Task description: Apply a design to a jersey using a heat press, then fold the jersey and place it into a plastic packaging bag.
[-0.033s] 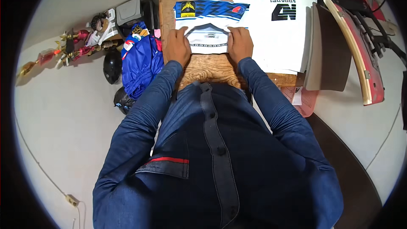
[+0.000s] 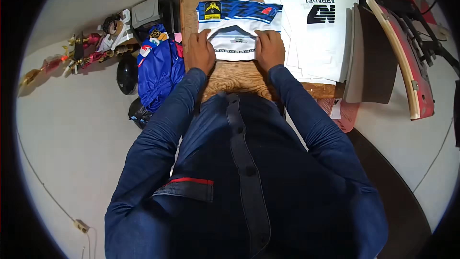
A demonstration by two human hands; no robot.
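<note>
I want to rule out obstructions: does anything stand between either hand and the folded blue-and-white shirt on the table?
Nothing visible does. The left hand and right hand both touch the folded shirt, one on each side of its collar. The white sheets lie off to the right, not in between.

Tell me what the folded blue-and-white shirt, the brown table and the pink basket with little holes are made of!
The folded blue-and-white shirt looks like thin, smooth cloth, maybe polyester: it lies in soft, flat folds. The brown table seems wooden, with a worn finish, as wavy grain lines show. The pink basket with little holes is probably plastic: its evenly coloured wall looks moulded, though only part shows.
</note>
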